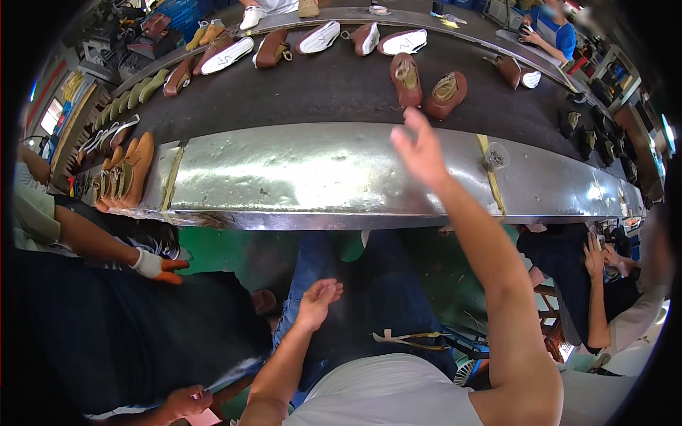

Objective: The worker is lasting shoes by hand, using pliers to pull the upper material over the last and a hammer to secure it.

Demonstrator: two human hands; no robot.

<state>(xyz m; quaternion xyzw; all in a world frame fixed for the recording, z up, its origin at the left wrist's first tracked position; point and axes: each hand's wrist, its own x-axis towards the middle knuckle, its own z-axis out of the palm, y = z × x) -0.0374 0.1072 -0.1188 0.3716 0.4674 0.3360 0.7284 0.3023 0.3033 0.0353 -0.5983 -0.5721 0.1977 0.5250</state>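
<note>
My right hand [422, 150] reaches forward over the metal edge of the bench, with thumb and fingers apart and nothing in them. Just beyond its fingertips, a brown shoe [408, 91] stands upright on the dark belt. Another brown shoe [442, 106] stands to the right of it, its greenish lining showing. Whether the fingertips touch the nearer shoe, I cannot tell. My left hand [317, 304] hangs over my lap, its fingers loosely stretched and no object visible in it.
Along the dark belt [320, 89] lie several brown shoes with white soles [318, 38]. Tan boots [133, 170] stand on the metal ledge [284, 170] at left; a small clear cup [496, 156] is at right. Co-workers sit close on both sides, one wearing an orange-tipped glove [158, 265].
</note>
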